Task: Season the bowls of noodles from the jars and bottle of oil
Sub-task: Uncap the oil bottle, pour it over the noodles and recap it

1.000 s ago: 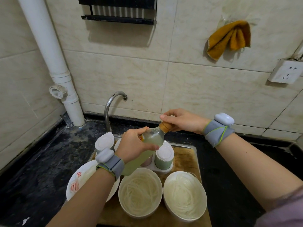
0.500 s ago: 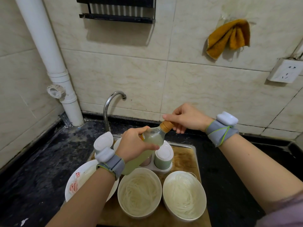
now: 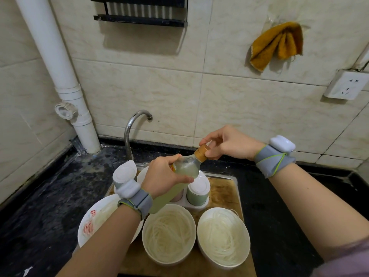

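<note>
Left bowl (image 3: 169,260) and right bowl (image 3: 246,238), plain noodles in both, sit side by side at the board's (image 3: 223,190) near edge. A plate (image 3: 101,208) overhangs the board's left edge, just beside the left bowl. Above them the left hand (image 3: 162,176) wraps the bottle (image 3: 186,167) below its shoulder. The bottle is tilted, neck up and right, base low near the left bowl's far rim. Right hand (image 3: 229,142) is at the neck, fingertips (image 3: 212,154) pinched narrow on the brown cap (image 3: 201,152). The cap is on; whether loosened, cannot tell. Risks, as judged: the bottle looks fairly full and already leans, so once the cap frees, oil may run early and land on board or lids, not noodles. A light pinch on a greasy cap could let it drop into a bowl. A hard twist against a one-handed hold could swing the base into the left bowl's rim. Too fast a pour would drown one bowl and short the other. White-lidded jars (image 3: 197,196) in a holder at the board's far-left part stand right under the bottle, so drips would hit them first. Surface: worn wooden board, a metal rim (image 3: 223,174) at its far edge, set in a dark mottled counter (image 3: 46,192) with pale smears on the left. Beyond: curved tap (image 3: 135,120), white pipe (image 3: 58,62) in the left corner, cream tiled wall (image 3: 159,92), ochre cloth (image 3: 277,45) hung upper right, socket (image 3: 346,84) at the right edge, black rack (image 3: 139,17) at top.
</note>
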Tool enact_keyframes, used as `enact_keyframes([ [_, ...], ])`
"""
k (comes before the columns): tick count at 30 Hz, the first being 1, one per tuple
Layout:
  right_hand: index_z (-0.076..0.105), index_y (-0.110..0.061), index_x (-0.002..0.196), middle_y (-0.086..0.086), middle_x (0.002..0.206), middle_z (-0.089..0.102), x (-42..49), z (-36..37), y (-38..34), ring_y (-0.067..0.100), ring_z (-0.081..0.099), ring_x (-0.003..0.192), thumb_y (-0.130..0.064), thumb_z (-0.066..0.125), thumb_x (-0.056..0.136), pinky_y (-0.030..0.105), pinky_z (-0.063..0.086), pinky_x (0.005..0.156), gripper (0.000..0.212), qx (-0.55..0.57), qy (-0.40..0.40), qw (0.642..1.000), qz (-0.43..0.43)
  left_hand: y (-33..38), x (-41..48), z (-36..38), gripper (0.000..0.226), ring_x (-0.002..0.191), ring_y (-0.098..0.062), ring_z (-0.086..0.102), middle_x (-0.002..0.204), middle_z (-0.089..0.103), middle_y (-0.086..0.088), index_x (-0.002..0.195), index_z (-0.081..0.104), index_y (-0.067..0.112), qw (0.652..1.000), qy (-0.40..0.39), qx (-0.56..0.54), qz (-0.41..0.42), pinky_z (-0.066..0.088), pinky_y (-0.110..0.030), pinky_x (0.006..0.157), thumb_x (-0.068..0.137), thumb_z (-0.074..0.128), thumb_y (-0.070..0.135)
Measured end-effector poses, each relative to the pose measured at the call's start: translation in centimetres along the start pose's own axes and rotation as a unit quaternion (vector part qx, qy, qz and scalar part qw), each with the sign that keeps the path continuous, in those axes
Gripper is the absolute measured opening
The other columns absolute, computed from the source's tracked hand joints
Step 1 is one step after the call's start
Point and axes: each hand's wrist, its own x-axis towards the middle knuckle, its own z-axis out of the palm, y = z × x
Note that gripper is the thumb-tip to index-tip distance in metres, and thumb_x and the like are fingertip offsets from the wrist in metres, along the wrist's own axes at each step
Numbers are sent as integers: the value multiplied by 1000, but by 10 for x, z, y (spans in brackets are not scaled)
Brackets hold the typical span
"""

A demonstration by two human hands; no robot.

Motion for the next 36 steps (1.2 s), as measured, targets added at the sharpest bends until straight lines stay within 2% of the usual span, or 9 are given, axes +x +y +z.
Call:
enact_keyframes([
  [3,65,3,104,14,73,68,0,5,2,19,65,60,-15,66,87,29,57,66,25,-51,13,998,17,-2,1,4,64,83,-20,63,97,72,-4,116,70,28,1000,13,12,8,38,-12,61,57,88,45],
  [11,68,-2,86,16,74,72,-4,11,2,16,58,53,-39,55,91,33,50,63,40,-206,79,975,-5,6,-2,10,51,67,-1,52,82,66,10,108,71,28,1000,14,2,13,36,-12,58,61,86,41],
  [15,68,0,85,8,64,64,-6,10,11,15,55,51,-39,62,87,27,49,53,39,-53,115,992,5,11,2,13,48,61,-9,50,69,60,11,104,71,27,1000,23,-13,14,35,-9,53,61,87,41],
  [18,64,-1,92,7,70,61,-12,2,22,17,55,58,-40,52,93,26,48,52,41,133,107,985,25,17,11,12,55,54,-11,46,59,55,10,109,73,29,998,15,-63,-11,40,-11,57,58,89,41],
  [20,62,-1,101,7,75,61,-17,-6,35,17,56,61,-35,47,97,26,47,53,37,194,120,972,52,24,18,11,50,56,-6,54,57,60,15,105,74,33,993,-1,-118,-21,54,-26,65,58,90,37],
  [22,62,1,108,9,84,65,-24,-10,51,16,59,68,-16,55,93,26,50,59,23,157,97,979,81,36,25,12,47,75,-14,71,78,75,10,103,76,28,983,-20,-180,-28,61,-37,76,58,91,29],
  [27,62,-7,114,14,113,69,-38,0,74,21,62,92,6,73,72,45,51,89,46,90,-36,991,91,72,42,32,48,92,-16,73,101,76,-2,108,71,10,965,-72,-250,-21,60,-27,75,64,89,16],
  [31,62,1,112,16,108,70,-44,-8,88,24,67,95,15,74,65,23,55,80,50,100,47,992,59,83,59,61,54,96,-16,71,105,73,-4,111,63,6,962,-115,-249,5,59,-30,82,64,88,11],
  [36,66,-18,96,7,95,73,-38,-12,118,19,69,84,11,77,61,20,55,71,46,25,85,992,87,68,72,95,63,102,-16,69,111,72,-4,119,61,8,967,-140,-211,24,57,-31,89,63,89,11],
])
